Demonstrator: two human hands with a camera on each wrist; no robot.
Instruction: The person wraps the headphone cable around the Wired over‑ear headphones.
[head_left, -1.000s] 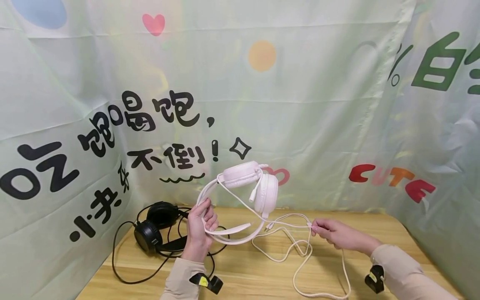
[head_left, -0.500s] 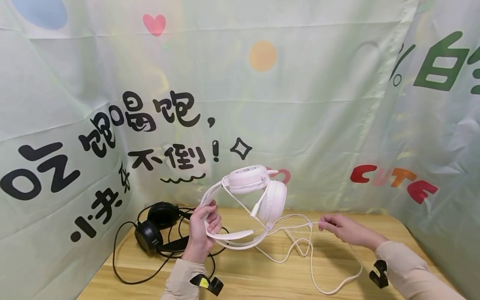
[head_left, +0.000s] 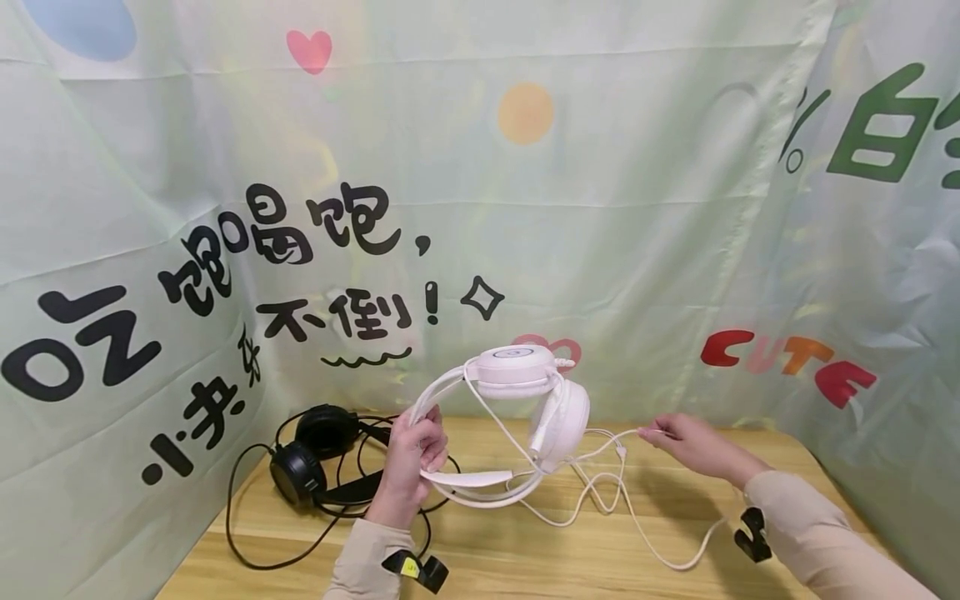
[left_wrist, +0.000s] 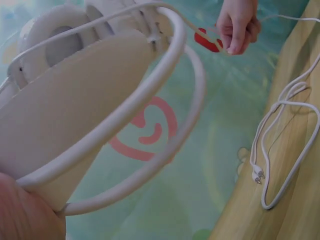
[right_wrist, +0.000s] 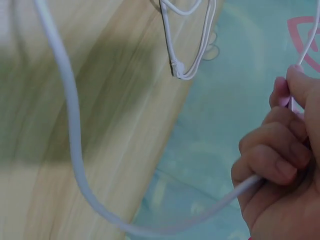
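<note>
White headphones (head_left: 513, 371) hang above the table, their headband gripped at the left by my left hand (head_left: 411, 458). In the left wrist view the headband's two tubes (left_wrist: 120, 120) arc away from the edge of that hand (left_wrist: 30, 212). To the right, my right hand (head_left: 693, 446) pinches the white cable (head_left: 678, 567) between thumb and finger. The right wrist view shows the cable (right_wrist: 75, 125) passing through the curled fingers of that hand (right_wrist: 285, 145), a loop of it hanging down. More white cable (left_wrist: 265, 150) lies in loops on the wood.
Black headphones (head_left: 296, 475) with a black cable lie on the wooden table (head_left: 247, 579) at the left, partly behind my left forearm. A printed fabric sheet (head_left: 615, 250) stands behind the table and along both sides. Each wrist wears a black strap-on mount.
The white headphones and my left hand have moved right and slightly lower. My right hand has shifted right and a little up, farther along the cable, whose hanging loop has changed shape.
</note>
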